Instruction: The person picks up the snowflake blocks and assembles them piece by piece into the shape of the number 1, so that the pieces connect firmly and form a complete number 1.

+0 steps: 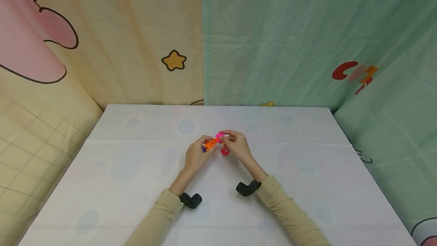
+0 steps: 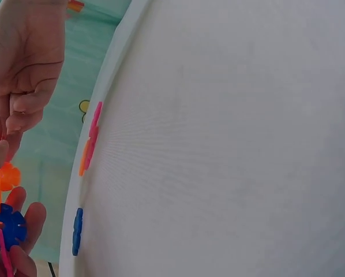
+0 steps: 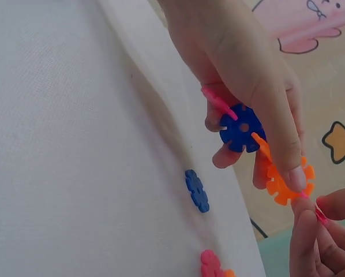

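Here, hands [image 1: 218, 149] pinching joined snowflake discs [image 1: 212, 142] — no containers, white table [image 1: 136, 185].

Cluster of interlocked snowflake discs [image 1: 212, 143], held above the middle of the tabletop: a blue notched disc [image 3: 242, 128] slotted to an orange disc [image 3: 287, 180], thin pink pieces set edge-on into them; a pink disc [image 1: 220, 136] at the far end.
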Motion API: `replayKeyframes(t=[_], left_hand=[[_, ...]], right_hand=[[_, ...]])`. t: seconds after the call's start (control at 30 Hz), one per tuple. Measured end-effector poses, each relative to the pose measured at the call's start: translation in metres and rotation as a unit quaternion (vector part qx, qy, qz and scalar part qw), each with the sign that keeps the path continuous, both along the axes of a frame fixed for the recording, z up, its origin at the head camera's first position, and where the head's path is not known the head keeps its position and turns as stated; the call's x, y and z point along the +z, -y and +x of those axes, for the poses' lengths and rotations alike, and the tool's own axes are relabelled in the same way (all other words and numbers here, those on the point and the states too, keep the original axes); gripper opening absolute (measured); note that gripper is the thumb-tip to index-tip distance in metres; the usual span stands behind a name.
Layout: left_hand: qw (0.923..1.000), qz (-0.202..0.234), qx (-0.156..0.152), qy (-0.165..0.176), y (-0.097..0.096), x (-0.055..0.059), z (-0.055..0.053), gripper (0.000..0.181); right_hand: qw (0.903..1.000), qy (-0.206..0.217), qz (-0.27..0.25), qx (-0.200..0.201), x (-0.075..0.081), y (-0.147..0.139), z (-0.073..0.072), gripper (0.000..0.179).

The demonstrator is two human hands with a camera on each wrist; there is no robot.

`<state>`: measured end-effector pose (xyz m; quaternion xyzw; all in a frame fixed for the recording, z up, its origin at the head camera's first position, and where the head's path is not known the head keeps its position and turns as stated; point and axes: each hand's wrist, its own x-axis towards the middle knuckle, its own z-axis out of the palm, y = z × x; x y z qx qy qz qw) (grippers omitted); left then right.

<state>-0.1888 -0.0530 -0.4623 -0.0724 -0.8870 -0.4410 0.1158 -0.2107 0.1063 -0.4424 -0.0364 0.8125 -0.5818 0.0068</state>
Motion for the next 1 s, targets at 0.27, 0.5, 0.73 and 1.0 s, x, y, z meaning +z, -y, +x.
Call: replayKeyframes(t=[0.27, 0.5, 0.73, 1.0], left_hand=[[0.9986, -0.032, 0.010, -0.040, 0.0020, -0.0015, 0.0011, 0.037], [0.9952, -0.058, 0.017, -0.077, 0.0040, -0.0012, -0.0011, 0.029], [0.9971, -0.049, 0.023, -0.053, 0.0056, 0.0023, -0.0013, 0.023], [0.9985, -0.039, 0.025, -0.029, 0.0079, 0.0028, -0.0019, 0.029]], right_hand=[[0.9997, -0.003, 0.022, 0.014, 0.0041, 0.0019, 0.0020, 0.024], [0.9998, -0.001, 0.010, 0.018, 0.0058, 0.0018, 0.0003, 0.025], [0.9996, 0.014, -0.004, 0.025, 0.0045, 0.0008, -0.0020, 0.023], [0.9980, 0.022, -0.014, 0.057, 0.0059, -0.0011, -0.0036, 0.027]])
